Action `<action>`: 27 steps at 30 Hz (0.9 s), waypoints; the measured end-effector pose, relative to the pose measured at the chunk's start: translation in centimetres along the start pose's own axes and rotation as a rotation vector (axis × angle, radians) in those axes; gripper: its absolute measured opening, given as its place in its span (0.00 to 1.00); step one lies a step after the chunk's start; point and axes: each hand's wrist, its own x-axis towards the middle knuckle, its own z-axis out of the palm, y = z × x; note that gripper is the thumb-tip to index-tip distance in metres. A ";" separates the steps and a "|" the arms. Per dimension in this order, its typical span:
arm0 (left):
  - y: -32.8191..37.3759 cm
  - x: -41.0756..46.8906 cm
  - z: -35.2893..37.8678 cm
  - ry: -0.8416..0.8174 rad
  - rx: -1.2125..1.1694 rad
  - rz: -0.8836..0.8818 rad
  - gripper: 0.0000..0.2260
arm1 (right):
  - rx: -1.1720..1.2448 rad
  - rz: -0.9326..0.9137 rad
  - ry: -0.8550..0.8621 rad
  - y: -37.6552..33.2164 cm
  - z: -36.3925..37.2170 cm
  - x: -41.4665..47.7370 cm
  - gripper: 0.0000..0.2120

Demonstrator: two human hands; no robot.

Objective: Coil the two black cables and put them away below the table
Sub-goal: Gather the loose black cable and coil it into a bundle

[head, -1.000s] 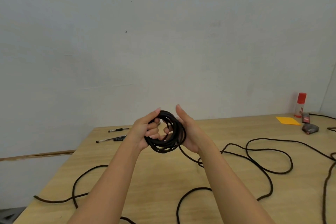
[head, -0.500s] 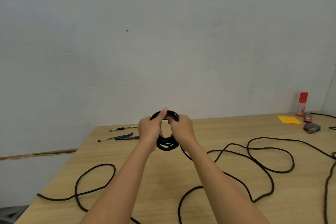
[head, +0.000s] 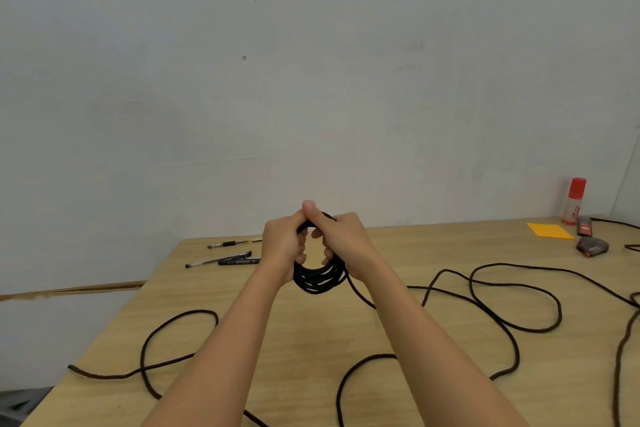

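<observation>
Risk first: you hold the coil only by its upper arc. The lower turns hang loose and uneven, so if either grip slackens they likely spring open and you rewind. The loose tail leaves the coil's lower right and lies in wide loops that cross each other on the surface right of the coil. Pull fast and a crossing may cinch into a knot, or the tail may whip. Far right of the coil the tail runs close to a small dark object, an orange note and a glue stick, and a hard drag could sweep them. Left of the coil and nearer you, another black run lies looped. You can't tell if it's the second cable or the same one.

Hands: the left hand grips the coil's left side, fingers curled through the hole and thumb up over the top. The right hand grips the right side, fingers curled in the same way. The two hands touch at the top of the coil.

The coil hangs between and just below both hands, in the air above the surface. Pens lie left of it, well apart.
</observation>
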 end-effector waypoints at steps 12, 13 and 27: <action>-3.6 -1.4 0.1 -0.016 -0.325 -0.351 0.18 | 0.331 -0.034 0.371 -2.9 -0.8 2.2 0.23; -4.1 -2.2 0.4 -0.176 -0.319 -0.514 0.20 | 0.390 -0.033 0.387 -3.1 -0.8 2.4 0.23; -0.7 2.0 0.0 -0.145 -0.745 -0.400 0.10 | 0.368 0.059 0.222 -2.8 -3.0 1.0 0.21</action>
